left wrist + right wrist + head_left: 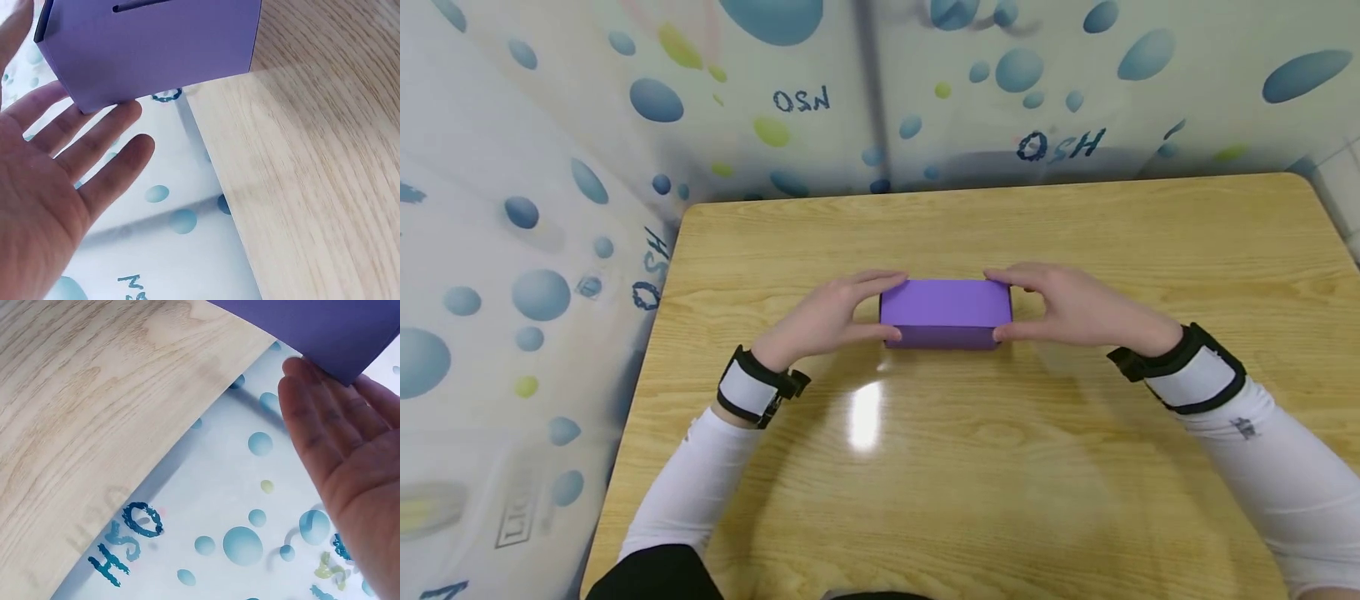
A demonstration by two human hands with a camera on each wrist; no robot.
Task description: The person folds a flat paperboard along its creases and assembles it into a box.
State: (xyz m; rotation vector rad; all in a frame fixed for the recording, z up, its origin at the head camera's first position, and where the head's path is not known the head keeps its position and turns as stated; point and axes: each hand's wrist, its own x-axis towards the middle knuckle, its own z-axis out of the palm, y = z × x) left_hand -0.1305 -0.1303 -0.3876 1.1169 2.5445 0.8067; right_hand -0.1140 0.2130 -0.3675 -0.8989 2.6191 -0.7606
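Observation:
A purple box (pixel 946 303) is at the middle of the wooden table, its long side across my view. My left hand (pixel 829 315) holds its left end, thumb at the near side and fingers over the far top edge. The right end is held the same way by my right hand (pixel 1067 306). A dark narrow slot (pixel 140 5) shows in the box's end face in the left wrist view. There, several fingers spread out by the box's lower edge. In the right wrist view, fingertips meet a corner of the box (pixel 340 337).
The wood-grain table (pixel 962 467) ends at a back edge and a left edge. Beyond both hangs a pale curtain (pixel 820 150) with blue and green dots and lettering. Bright glare (pixel 865 417) lies on the tabletop before the box.

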